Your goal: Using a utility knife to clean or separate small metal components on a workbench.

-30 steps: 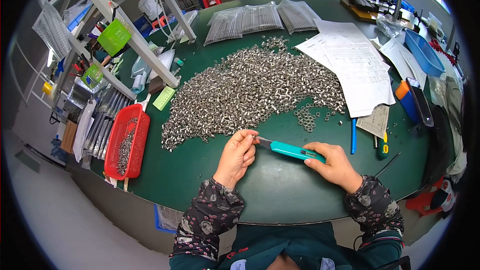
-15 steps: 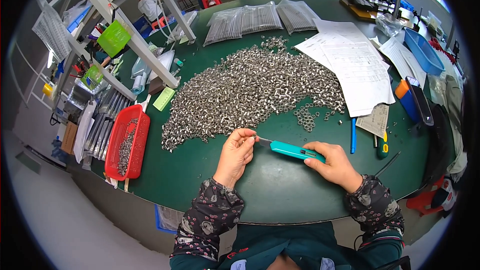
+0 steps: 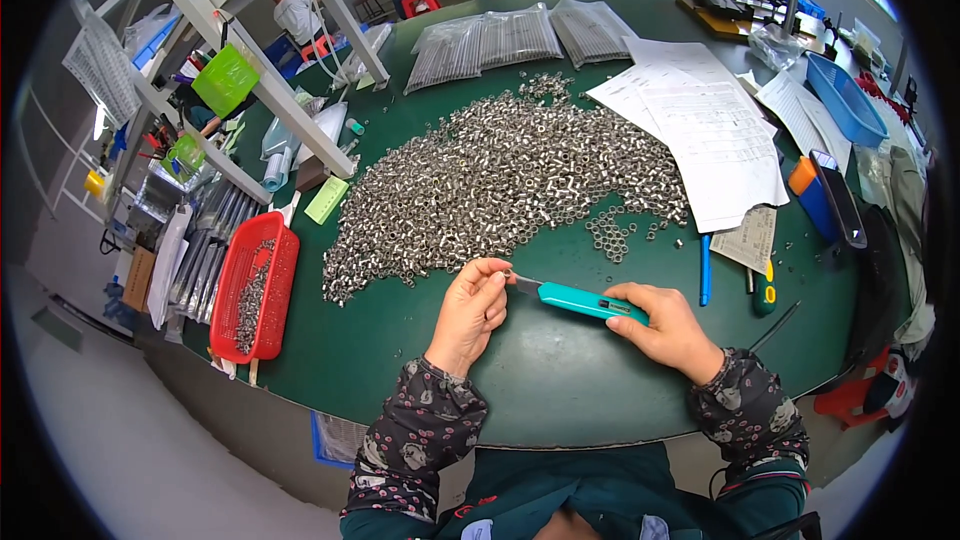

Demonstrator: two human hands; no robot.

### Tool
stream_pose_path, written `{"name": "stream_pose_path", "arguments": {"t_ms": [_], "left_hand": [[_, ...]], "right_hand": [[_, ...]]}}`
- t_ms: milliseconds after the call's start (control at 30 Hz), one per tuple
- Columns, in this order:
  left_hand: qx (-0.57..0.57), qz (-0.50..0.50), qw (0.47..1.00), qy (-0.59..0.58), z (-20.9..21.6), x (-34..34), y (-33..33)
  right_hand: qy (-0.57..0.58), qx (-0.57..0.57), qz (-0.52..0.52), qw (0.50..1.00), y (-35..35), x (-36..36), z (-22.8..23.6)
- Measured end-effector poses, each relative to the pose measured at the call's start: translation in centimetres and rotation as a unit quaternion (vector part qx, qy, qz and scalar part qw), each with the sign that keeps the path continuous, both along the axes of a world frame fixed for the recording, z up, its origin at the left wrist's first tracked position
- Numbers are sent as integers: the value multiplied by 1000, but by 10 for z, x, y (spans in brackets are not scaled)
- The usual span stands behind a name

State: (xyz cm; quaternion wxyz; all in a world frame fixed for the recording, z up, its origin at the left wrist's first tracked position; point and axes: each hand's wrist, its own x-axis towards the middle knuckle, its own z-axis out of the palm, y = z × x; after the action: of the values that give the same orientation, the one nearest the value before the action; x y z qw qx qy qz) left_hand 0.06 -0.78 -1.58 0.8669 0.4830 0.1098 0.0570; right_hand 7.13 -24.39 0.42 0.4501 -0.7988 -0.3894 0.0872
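Note:
My right hand [image 3: 655, 325] grips the teal handle of a utility knife [image 3: 575, 300], thumb along its near side. Its blade points left and meets the fingertips of my left hand [image 3: 470, 315]. There the left thumb and forefinger pinch a small metal ring [image 3: 508, 275], mostly covered by the fingers. Just beyond both hands spreads a big heap of small silver metal rings [image 3: 500, 175]. A few loose rings [image 3: 608, 235] lie flat at the heap's right front edge.
A red plastic basket [image 3: 280, 300] with some metal rings stands at the left. Bagged metal rods [image 3: 520, 38] lie at the back. Paper sheets [image 3: 715, 155], a blue pen [image 3: 706, 270], a phone [image 3: 840, 205] and a blue tray [image 3: 845, 105] are on the right. A shelf post [image 3: 285, 105] rises at the left.
The knife and its blade have shifted very slightly left at the left fingertips. Both hands keep their hold, and the heap looks the same.

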Motion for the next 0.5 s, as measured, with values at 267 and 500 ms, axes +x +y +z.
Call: {"name": "stream_pose_path", "arguments": {"t_ms": [267,500], "left_hand": [[32,9,999,7,1,0,-1],[-37,-30,999,-10,-3,-1,1]], "right_hand": [[8,-9,-3,1000,0,-1,3],[7,-1,-2,1000,0,0,1]]}}
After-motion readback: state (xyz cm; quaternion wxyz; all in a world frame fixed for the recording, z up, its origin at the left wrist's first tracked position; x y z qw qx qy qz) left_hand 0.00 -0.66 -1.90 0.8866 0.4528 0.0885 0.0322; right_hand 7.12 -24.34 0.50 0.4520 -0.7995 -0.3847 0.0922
